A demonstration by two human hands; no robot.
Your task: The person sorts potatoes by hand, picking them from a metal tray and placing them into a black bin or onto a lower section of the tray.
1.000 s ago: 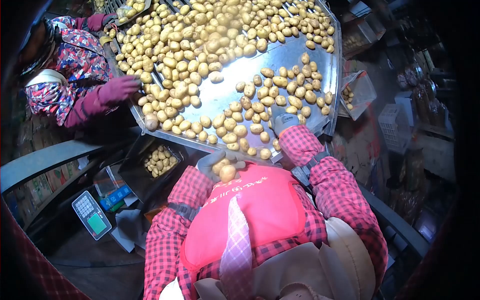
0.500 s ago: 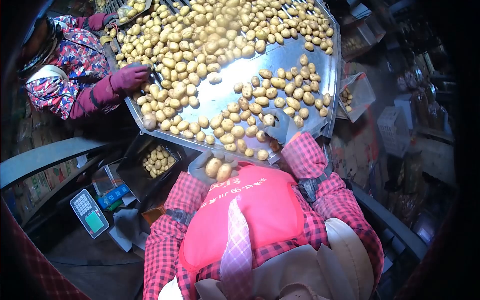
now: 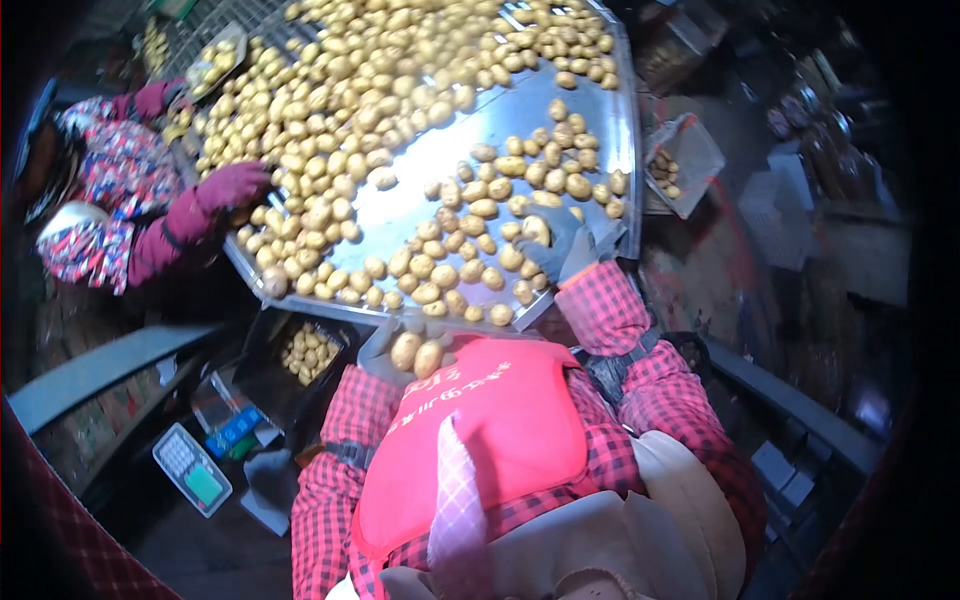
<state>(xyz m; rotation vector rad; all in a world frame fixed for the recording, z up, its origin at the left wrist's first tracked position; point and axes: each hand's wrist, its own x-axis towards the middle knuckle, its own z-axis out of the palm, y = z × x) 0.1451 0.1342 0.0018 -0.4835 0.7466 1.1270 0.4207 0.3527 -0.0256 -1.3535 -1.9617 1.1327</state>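
My left hand, in a grey glove, is closed around two potatoes, the left potato and the right potato, in front of my red apron. Over the near right part of the metal sorting table, my gloved right hand curls its fingers round a pale potato. Loose potatoes lie between my hands, and a larger heap covers the far left of the table.
Opposite on the left, a co-worker's gloved hand touches the heap. A black crate of potatoes stands below the near edge, beside a digital scale. Right of the table is a clear-sided bin with potatoes.
The whole view has shifted and turned slightly. My left hand keeps its two potatoes near the apron. My right hand remains among the loose potatoes, now with its fingers round one.
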